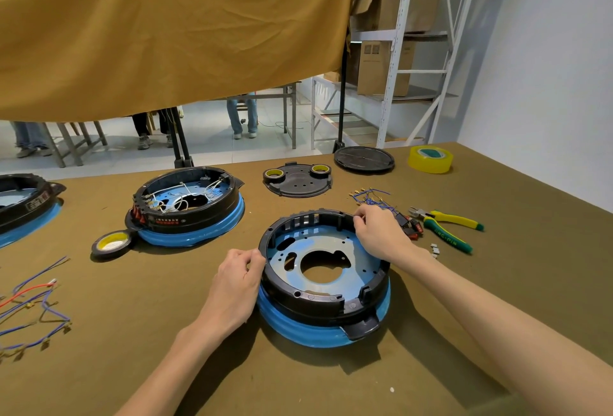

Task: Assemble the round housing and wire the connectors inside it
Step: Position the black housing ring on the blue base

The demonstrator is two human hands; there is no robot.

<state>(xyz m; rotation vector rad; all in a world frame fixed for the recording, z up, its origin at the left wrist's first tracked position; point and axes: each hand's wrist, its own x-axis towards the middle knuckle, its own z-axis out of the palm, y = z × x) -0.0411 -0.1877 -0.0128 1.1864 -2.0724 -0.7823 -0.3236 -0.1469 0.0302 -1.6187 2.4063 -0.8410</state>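
A round housing [323, 278] — a black ring seated on a blue-rimmed base, with a blue-filmed metal plate inside it — sits on the olive-covered table [132, 332] directly in front of the person. The left hand [237, 286] grips the ring's left edge, its fingers curled over the rim. The right hand [381, 233] pinches the far right part of the rim between thumb and fingertips. Just behind that hand lies a tangle of blue wires with small metal terminals [371, 197], and to its right a pair of yellow-and-green pliers [444, 225]. A second housing [187, 206], already wired with white leads inside, stands to the left and farther back, a roll of dark tape [112, 243] touching its near edge. More loose wires [33, 309] — blue and red — lie at the table's left side. Farther back sit a black cover plate [298, 180] carrying two small tape rolls, a round black lid [364, 158] and a roll of clear yellow tape [430, 158].
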